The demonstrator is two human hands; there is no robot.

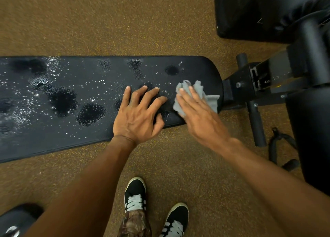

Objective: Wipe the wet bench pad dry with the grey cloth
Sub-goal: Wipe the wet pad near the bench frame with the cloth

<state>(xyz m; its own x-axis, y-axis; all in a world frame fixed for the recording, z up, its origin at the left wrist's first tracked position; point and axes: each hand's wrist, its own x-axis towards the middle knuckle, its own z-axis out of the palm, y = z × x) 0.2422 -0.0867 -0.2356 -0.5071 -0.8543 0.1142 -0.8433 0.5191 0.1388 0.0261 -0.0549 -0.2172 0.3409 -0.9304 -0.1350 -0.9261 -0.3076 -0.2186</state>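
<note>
The long black vinyl bench pad (pixel 92 70) runs across the view from the left edge to a rounded right end. Droplets and dark wet patches cover most of its length. The crumpled grey cloth (pixel 198 88) sits on that right end, near the front edge, with one corner reaching towards the pad's tip.

The step in hand appears to be an early pass at this end. To do it well, keep the palm flat over the cloth and press evenly. Work leftward in overlapping strokes toward the heavier patches, and turn the cloth once it is soaked.

The right hand (pixel 200 115) lies flat on the cloth with fingers straight and close together, pressing rather than pinching. The left hand (pixel 137 115) rests just beside the cloth, fingers spread wide and fingertips on the wet pad, holding nothing.

Beyond the tip, the black steel frame (pixel 250 86) stands on speckled brown rubber flooring (pixel 107 22).
</note>
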